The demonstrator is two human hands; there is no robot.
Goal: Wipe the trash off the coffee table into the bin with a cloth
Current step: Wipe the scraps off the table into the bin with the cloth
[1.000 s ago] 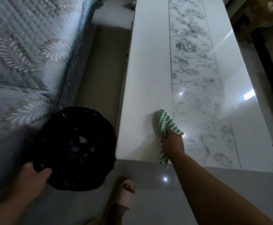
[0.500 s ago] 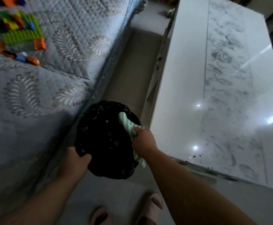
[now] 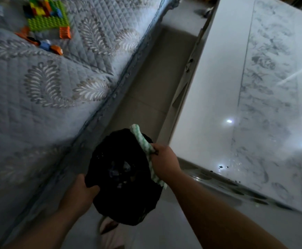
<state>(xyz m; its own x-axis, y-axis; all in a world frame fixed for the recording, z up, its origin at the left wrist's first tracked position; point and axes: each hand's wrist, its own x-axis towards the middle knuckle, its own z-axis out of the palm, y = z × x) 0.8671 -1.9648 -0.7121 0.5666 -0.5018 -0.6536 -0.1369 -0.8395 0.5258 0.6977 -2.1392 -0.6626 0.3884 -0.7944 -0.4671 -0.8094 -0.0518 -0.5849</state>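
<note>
My left hand [image 3: 81,192] grips the near rim of a bin lined with a black bag [image 3: 123,178], holding it off the floor beside the table's corner. My right hand [image 3: 164,160] is shut on a green-and-white striped cloth [image 3: 142,141] over the bin's right rim, just off the table edge. The white glossy coffee table [image 3: 209,105] with a grey floral strip fills the right side. Small dark crumbs [image 3: 222,167] lie near its near edge. Some scraps show inside the bin.
A sofa with a quilted grey-blue cover [image 3: 44,90] runs along the left, with colourful toy bricks [image 3: 45,17] on it. A narrow strip of floor [image 3: 152,81] separates sofa and table. My slippered foot [image 3: 108,229] is below the bin.
My right hand has carried the cloth from the tabletop leftward over the table edge to the bin. My left hand has lifted the bin up beside the table's corner.
</note>
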